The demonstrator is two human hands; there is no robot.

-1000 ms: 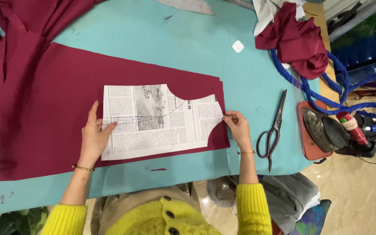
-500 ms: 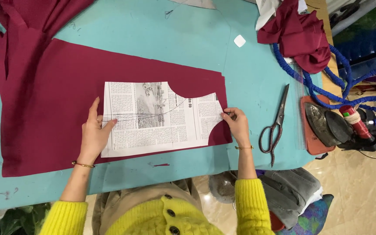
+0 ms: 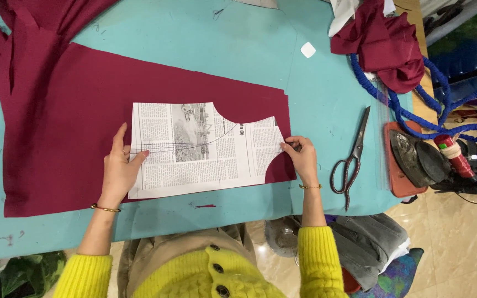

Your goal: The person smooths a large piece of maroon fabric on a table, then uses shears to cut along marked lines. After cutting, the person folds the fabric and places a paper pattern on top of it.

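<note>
A turquoise table carries maroon fabric, with a newspaper pattern piece lying on its 3 o'clock end. The left hand presses flat and open on the pattern's 9 o'clock edge; the right hand pinches its 3 o'clock corner. Scissors lie further toward 3 o'clock.

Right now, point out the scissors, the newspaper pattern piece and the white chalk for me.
scissors [image 3: 353, 153]: head view, on the pivot.
newspaper pattern piece [image 3: 200, 152]: head view, on its printed middle.
white chalk [image 3: 308, 49]: head view, on its centre.
</note>
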